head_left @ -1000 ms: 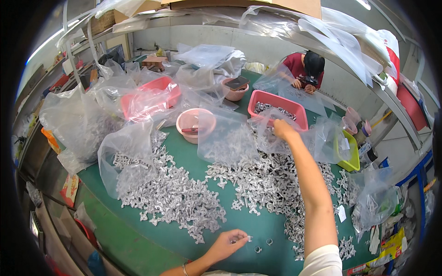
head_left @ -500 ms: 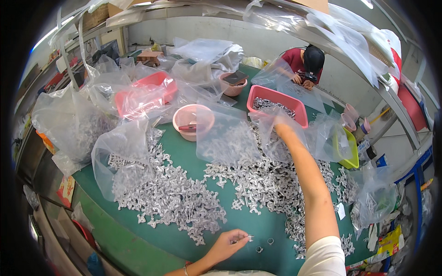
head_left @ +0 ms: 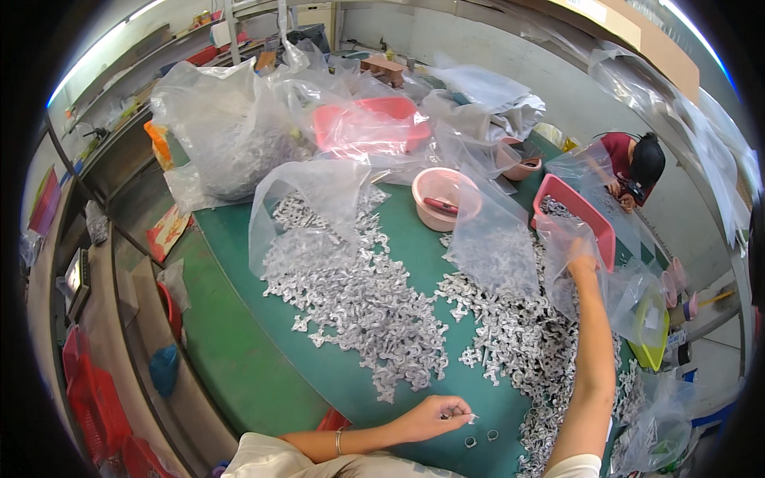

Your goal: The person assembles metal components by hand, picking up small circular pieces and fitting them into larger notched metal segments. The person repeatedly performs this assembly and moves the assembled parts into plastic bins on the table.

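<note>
Head view: the left hand [head_left: 434, 416] pinches a small metal piece [head_left: 472, 417] near the green table [head_left: 239, 319]'s front edge. The right hand [head_left: 580, 259] reaches far across, fingers closed on a clear bag [head_left: 562, 239] beside the pink tray [head_left: 575, 209].

Pretty bright scene overall, even daylight-ish light that seems to come from the top, where a pale strip glows along the upper left rim. Shadows are soft and short; the left hand [head_left: 434, 416] throws only a faint one on the green table top [head_left: 239, 319]. The clear crinkled plastic bags [head_left: 231, 131] catch a lot of white glare, which washes out what's inside them. Heavy fisheye: the grey shelf edges [head_left: 119, 119] bow hard toward the rim, and black vignette eats the corners. The far right hand [head_left: 580, 259] looks a bit soft, and the heap of small silvery metal pieces [head_left: 358, 295] blurs into mush.
</note>
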Demonstrator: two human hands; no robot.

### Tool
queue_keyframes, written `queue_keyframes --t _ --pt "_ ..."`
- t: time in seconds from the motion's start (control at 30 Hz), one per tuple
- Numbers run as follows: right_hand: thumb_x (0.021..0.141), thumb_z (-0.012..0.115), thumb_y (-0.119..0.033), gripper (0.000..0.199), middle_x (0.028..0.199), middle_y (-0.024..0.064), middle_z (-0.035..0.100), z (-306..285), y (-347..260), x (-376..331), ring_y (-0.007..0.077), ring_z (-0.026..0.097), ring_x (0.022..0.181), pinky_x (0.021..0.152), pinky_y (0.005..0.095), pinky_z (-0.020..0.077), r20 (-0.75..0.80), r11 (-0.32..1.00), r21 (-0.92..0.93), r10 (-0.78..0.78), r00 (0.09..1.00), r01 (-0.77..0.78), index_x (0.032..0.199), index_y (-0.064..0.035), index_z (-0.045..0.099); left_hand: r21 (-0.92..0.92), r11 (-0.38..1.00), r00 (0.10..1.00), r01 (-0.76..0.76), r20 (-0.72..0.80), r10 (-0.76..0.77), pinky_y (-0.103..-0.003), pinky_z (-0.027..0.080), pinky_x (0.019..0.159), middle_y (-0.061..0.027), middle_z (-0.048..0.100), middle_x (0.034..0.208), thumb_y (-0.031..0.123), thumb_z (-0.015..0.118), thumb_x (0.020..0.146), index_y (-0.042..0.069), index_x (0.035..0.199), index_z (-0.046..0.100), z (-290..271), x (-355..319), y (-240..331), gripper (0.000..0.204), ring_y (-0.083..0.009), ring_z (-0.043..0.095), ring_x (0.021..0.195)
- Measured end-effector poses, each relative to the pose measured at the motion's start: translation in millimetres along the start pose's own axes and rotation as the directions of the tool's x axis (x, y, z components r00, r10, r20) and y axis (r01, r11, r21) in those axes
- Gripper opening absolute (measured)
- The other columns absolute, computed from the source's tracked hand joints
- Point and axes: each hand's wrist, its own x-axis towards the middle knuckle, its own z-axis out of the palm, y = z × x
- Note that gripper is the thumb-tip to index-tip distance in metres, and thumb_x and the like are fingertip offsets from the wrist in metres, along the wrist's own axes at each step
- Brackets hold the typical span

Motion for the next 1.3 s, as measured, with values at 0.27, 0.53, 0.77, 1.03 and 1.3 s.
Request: queue_keyframes --t 0.27,0.53,0.77,1.03,1.3 --pt "0.084 0.055 -0.015 0.019 0.087 0.0140 0.062 -78 -10 -74 0.0235 0.060 0.076 0.067 0.0322 0.0474 0.084 0.127 0.987 0.139 0.987 -0.102 0.096 0.0003 0.056 0.038 0.998 0.996 0.053 0.067 -0.056 -0.020 0.042 0.062 -0.0004 0.061 0.081 0.015 0.058 0.086 0.003 0.093 0.060 8 3 5 0.014 -0.0047 0.053 0.073" --pt "0.085 0.050 -0.003 0.011 0.093 0.0107 0.055 -130 -19 -187 0.0183 0.053 0.084 0.073 0.0279 0.0483 0.087 -0.835 0.441 -0.325 0.942 -0.329 0.095 0.0008 0.052 0.087 0.972 0.976 0.216 0.003 -0.217 -0.020 0.042 0.062 0.0006 0.058 0.077 0.013 0.059 0.084 -0.001 0.089 0.059 20 3 26 0.015 -0.0047 0.052 0.070" --pt "0.083 0.052 -0.005 0.014 0.088 0.0071 0.051 -159 -35 -242 0.0154 0.048 0.079 0.065 0.0252 0.0420 0.034 -0.830 0.351 -0.452 0.892 -0.434 0.097 -0.0006 0.052 0.097 0.984 0.989 0.147 -0.004 -0.147 -0.017 0.035 0.046 0.0031 0.057 0.069 0.015 0.060 0.084 0.004 0.089 0.060 27 -2 14 0.012 -0.0012 0.044 0.055" --pt "0.087 0.051 -0.010 0.016 0.084 0.0057 0.050 -176 -50 -267 0.0135 0.046 0.074 0.060 0.0239 0.0404 0.158 -0.826 0.323 -0.433 0.887 -0.461 0.098 0.0008 0.052 0.106 0.985 0.990 0.137 0.007 -0.139 -0.017 0.033 0.045 0.0039 0.055 0.065 0.014 0.060 0.084 0.003 0.089 0.060 27 -1 15 0.012 -0.0011 0.043 0.052" --pt "0.088 0.048 -0.008 0.014 0.081 0.0058 0.053 -174 -63 -243 0.0128 0.049 0.070 0.058 0.0241 0.0419 0.285 -0.834 0.454 -0.197 0.938 -0.313 0.098 0.0010 0.052 0.099 0.983 0.988 0.154 -0.016 -0.153 -0.017 0.033 0.044 0.0035 0.056 0.067 0.014 0.059 0.084 0.003 0.090 0.060 25 0 11 0.012 -0.0012 0.043 0.053"
